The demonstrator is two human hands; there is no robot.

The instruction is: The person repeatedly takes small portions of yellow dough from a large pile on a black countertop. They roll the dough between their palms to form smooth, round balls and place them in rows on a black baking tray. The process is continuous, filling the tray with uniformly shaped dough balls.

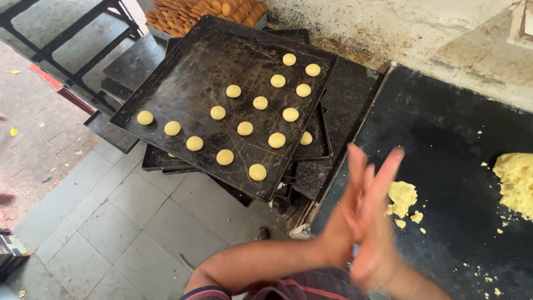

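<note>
I am pressing my left hand [347, 214] and right hand [377, 233] together palm to palm, fingers [388, 166] stretched out flat and blurred, so I cannot tell whether a bit of dough is between them; none is showing. Both hands are hovering over the near left edge of the black table [444, 139].

Just beside my hands on the table, a small torn lump of yellow dough [402, 195] is lying with crumbs around it. Further along the table toward its right edge, the big dough mass [516, 180] is sitting. Off the table's left side, a black baking tray [166, 94] is resting tilted on a stack of other trays [322, 141], and it is carrying 15 or so round dough pieces [225, 157] in loose rows. Beyond that, away from the table, a container of baked brown biscuits [200, 11] is showing at the top.

To do the rolling well, I judge I should be keeping my palms flat, the pressure light and even, and each piece matching those on the tray.
</note>
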